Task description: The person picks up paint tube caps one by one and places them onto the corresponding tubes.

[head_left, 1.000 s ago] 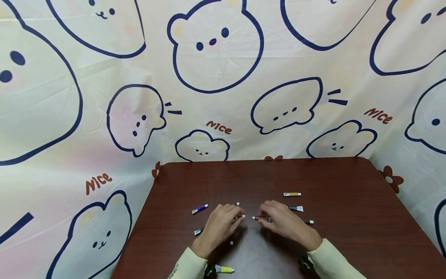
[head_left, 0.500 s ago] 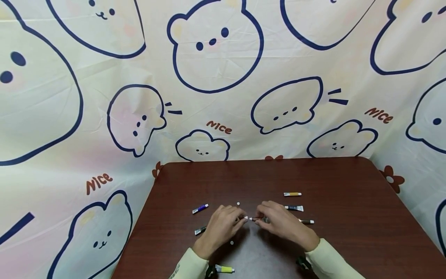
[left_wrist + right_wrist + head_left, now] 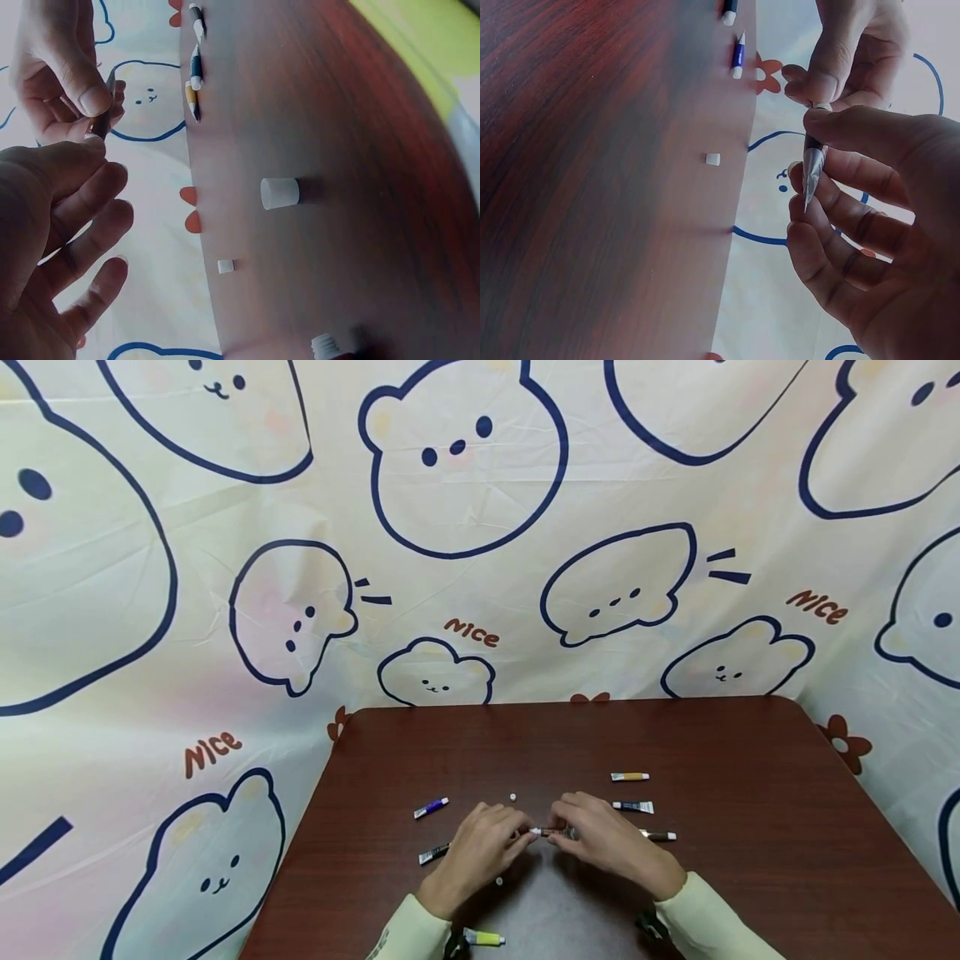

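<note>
My right hand [image 3: 600, 831] holds a small dark brown paint tube [image 3: 553, 832] by its body, thumb against fingers. Its silver crimped end [image 3: 814, 174] points back toward the palm in the right wrist view. My left hand [image 3: 487, 843] pinches a white cap [image 3: 535, 832] between thumb and forefinger, against the tube's nozzle end. Its other fingers are loosely bent in the left wrist view. Whether the cap is threaded on is hidden by the fingertips. Two loose white caps lie on the table, one farther back [image 3: 513, 797] and one nearer [image 3: 498, 882].
On the brown table [image 3: 720, 893], a purple tube [image 3: 431, 808] and a black tube [image 3: 433, 855] lie left; a yellow-green tube [image 3: 484, 937] lies in front. Yellow [image 3: 630, 777], dark blue [image 3: 633, 807] and dark [image 3: 660, 837] tubes lie right. A threaded nozzle [image 3: 325, 346] shows in the left wrist view.
My hands have come together: the left moved slightly right with the cap, the right slightly left with the tube. The gap between cap and nozzle has closed.
</note>
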Tool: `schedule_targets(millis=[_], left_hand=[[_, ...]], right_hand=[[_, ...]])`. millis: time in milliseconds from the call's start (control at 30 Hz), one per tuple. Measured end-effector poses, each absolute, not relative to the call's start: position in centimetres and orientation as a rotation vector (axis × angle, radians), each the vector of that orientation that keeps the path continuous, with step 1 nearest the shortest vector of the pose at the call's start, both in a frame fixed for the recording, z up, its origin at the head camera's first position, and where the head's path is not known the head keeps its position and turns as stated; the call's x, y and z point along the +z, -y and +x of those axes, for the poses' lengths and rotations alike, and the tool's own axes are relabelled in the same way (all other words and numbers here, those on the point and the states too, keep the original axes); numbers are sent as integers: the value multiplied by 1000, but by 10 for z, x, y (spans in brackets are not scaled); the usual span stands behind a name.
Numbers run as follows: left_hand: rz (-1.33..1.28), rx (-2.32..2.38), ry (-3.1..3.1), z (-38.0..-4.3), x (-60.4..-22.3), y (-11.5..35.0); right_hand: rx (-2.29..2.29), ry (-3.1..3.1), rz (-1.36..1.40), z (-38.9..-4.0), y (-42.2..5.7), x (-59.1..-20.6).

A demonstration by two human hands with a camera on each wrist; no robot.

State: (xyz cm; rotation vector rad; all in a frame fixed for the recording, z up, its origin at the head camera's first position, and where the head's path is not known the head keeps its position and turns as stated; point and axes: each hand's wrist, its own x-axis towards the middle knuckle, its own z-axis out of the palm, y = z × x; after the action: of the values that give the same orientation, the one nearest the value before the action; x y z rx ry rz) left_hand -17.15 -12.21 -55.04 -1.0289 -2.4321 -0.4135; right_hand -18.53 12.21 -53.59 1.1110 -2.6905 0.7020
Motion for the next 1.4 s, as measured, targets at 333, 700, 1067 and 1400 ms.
schedule_targets(millis=[333,700,1067,1400], left_hand=[[-1023,-454,2399,-170,-551,118],[-1011,-558,2390,-169,-554,117],[-943,-783,2484,-170,-554,117],[-859,-945,2580,-168,-549,115]], right_hand=[[721,2716,1148,-185,-123,-534],[829,2767,1108,-187,-123,-532],[817,2776,1074,-188,-125,-534],[793,2759,1084,-187,-125,-535]])
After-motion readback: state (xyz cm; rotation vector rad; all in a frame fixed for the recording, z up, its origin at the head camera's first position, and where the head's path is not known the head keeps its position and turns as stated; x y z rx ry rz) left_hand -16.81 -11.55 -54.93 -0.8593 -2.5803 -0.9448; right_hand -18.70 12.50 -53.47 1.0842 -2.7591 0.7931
